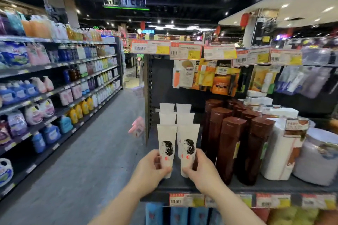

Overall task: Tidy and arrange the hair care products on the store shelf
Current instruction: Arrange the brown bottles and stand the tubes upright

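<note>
White front tubes (166, 150) and (188, 150) stand gripped by left hand (149, 169) and right hand (203, 170) fingers.

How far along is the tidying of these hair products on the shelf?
Partly done. Behind the front pair, the white tubes already stand in two neat columns. In hand: the left hand grips the front left tube and the right hand the front right tube, lining them up near the shelf edge. Left: the brown bottles beside them look crowded and uneven.
</note>
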`<control>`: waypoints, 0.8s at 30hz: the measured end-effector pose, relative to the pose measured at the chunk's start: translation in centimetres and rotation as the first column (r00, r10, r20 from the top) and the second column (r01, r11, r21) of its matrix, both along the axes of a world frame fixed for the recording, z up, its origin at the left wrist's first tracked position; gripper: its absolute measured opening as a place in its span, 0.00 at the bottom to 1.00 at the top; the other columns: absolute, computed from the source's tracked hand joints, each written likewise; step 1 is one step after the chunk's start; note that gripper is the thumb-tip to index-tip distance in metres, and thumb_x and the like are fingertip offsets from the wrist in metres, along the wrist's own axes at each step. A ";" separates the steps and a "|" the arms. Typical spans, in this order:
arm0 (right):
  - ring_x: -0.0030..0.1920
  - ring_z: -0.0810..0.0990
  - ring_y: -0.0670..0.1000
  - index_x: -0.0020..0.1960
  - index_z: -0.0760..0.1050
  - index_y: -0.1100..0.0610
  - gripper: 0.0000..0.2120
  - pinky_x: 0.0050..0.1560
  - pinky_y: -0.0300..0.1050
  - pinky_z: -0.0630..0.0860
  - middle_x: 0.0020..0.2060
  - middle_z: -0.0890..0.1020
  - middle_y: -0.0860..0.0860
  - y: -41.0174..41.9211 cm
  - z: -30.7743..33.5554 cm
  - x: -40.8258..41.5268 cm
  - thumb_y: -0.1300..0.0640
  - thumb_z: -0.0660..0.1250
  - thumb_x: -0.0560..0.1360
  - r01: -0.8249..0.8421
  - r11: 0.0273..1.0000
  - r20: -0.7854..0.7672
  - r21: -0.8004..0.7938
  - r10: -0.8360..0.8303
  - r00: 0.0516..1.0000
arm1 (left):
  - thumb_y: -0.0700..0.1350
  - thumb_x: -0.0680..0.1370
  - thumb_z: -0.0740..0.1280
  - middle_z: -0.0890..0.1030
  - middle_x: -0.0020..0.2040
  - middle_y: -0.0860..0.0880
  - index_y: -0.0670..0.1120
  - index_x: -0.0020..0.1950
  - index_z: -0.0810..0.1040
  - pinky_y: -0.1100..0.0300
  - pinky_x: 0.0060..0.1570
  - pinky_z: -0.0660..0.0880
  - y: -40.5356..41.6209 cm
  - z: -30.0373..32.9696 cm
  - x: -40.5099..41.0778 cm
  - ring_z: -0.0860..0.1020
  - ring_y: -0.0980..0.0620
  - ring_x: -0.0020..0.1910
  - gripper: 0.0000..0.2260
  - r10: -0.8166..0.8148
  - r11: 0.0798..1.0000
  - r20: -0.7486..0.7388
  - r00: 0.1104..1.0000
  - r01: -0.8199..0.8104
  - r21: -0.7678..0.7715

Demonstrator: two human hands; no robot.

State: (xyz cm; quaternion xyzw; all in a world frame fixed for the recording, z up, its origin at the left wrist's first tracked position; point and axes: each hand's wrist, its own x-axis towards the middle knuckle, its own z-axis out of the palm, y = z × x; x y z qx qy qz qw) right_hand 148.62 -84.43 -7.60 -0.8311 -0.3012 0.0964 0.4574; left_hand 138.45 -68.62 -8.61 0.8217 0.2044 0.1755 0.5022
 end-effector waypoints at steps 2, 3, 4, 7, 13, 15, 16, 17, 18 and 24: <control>0.48 0.76 0.36 0.55 0.68 0.43 0.15 0.43 0.28 0.70 0.48 0.79 0.39 -0.1 0.0 -0.1 0.56 0.69 0.73 0.002 1.000 0.002 -0.026 -0.002 1.000 | 0.46 0.69 0.75 0.85 0.47 0.59 0.56 0.52 0.77 0.54 0.56 0.79 0.0 -0.2 0.0 0.82 0.62 0.48 0.15 -0.006 1.000 -0.017 1.000 0.006 0.013; 0.48 0.77 0.37 0.55 0.69 0.43 0.15 0.45 0.30 0.71 0.48 0.79 0.39 -0.1 0.1 -0.1 0.55 0.69 0.73 0.004 0.999 0.000 -0.035 -0.004 1.000 | 0.48 0.68 0.75 0.85 0.46 0.58 0.55 0.51 0.77 0.53 0.56 0.79 0.1 -0.2 0.1 0.82 0.62 0.48 0.14 -0.003 1.000 -0.027 1.000 0.003 0.021; 0.49 0.77 0.37 0.56 0.69 0.43 0.15 0.47 0.33 0.73 0.49 0.79 0.39 -0.1 0.0 -0.1 0.54 0.69 0.73 0.004 0.999 -0.002 -0.041 -0.004 1.000 | 0.49 0.68 0.75 0.84 0.46 0.58 0.55 0.50 0.77 0.54 0.55 0.79 0.1 -0.3 0.1 0.82 0.62 0.47 0.13 0.004 0.999 -0.045 0.999 -0.002 0.038; 0.50 0.77 0.38 0.58 0.71 0.45 0.17 0.49 0.35 0.72 0.50 0.79 0.39 0.2 0.0 0.0 0.53 0.70 0.72 0.005 0.998 0.001 -0.062 -0.005 1.000 | 0.49 0.69 0.74 0.84 0.46 0.59 0.55 0.50 0.77 0.57 0.54 0.79 0.0 -0.2 0.3 0.81 0.63 0.46 0.11 0.029 0.995 -0.066 0.997 -0.023 0.095; 0.47 0.76 0.36 0.60 0.71 0.47 0.16 0.42 0.28 0.68 0.49 0.78 0.39 0.1 0.0 0.0 0.55 0.69 0.74 0.001 0.998 0.007 -0.060 0.000 1.000 | 0.48 0.73 0.73 0.81 0.49 0.61 0.57 0.52 0.76 0.64 0.53 0.76 -0.3 -0.1 0.5 0.79 0.64 0.49 0.11 0.022 0.990 -0.070 0.997 -0.012 0.138; 0.46 0.74 0.34 0.59 0.70 0.45 0.16 0.40 0.26 0.67 0.48 0.77 0.37 0.0 0.1 -0.1 0.56 0.69 0.75 0.002 0.998 0.011 -0.057 -0.001 1.000 | 0.49 0.73 0.73 0.81 0.49 0.61 0.57 0.53 0.76 0.64 0.52 0.76 -0.3 -0.2 0.5 0.78 0.64 0.50 0.11 0.022 0.989 -0.070 0.997 -0.011 0.148; 0.46 0.74 0.35 0.59 0.69 0.44 0.16 0.39 0.25 0.67 0.48 0.76 0.37 0.0 0.2 -0.1 0.56 0.68 0.75 0.002 0.998 0.015 -0.056 -0.001 1.000 | 0.49 0.74 0.72 0.81 0.49 0.61 0.57 0.53 0.76 0.65 0.52 0.76 -0.4 -0.3 0.5 0.78 0.65 0.49 0.11 0.023 0.989 -0.070 0.997 -0.012 0.149; 0.46 0.74 0.35 0.60 0.69 0.44 0.16 0.40 0.26 0.67 0.48 0.75 0.36 0.0 0.1 -0.1 0.56 0.68 0.75 0.004 0.998 0.017 -0.055 -0.003 1.000 | 0.49 0.74 0.72 0.81 0.48 0.61 0.57 0.53 0.76 0.66 0.50 0.75 -0.4 -0.3 0.5 0.78 0.65 0.49 0.10 0.022 0.989 -0.067 0.998 -0.012 0.149; 0.47 0.74 0.36 0.60 0.69 0.45 0.17 0.42 0.27 0.67 0.48 0.75 0.37 0.0 0.2 -0.1 0.56 0.68 0.75 0.006 0.998 0.021 -0.054 -0.005 1.000 | 0.49 0.74 0.72 0.81 0.48 0.61 0.57 0.53 0.75 0.67 0.49 0.74 -0.5 -0.3 0.4 0.78 0.65 0.49 0.10 0.023 0.988 -0.068 0.997 -0.013 0.152; 0.51 0.74 0.41 0.63 0.69 0.47 0.18 0.50 0.33 0.67 0.51 0.75 0.39 0.0 0.3 -0.3 0.57 0.68 0.75 0.005 0.997 0.007 -0.071 -0.005 1.000 | 0.48 0.74 0.71 0.80 0.51 0.60 0.57 0.54 0.75 0.63 0.54 0.76 -0.5 -0.4 0.5 0.78 0.63 0.51 0.11 0.033 0.988 -0.075 0.997 -0.021 0.154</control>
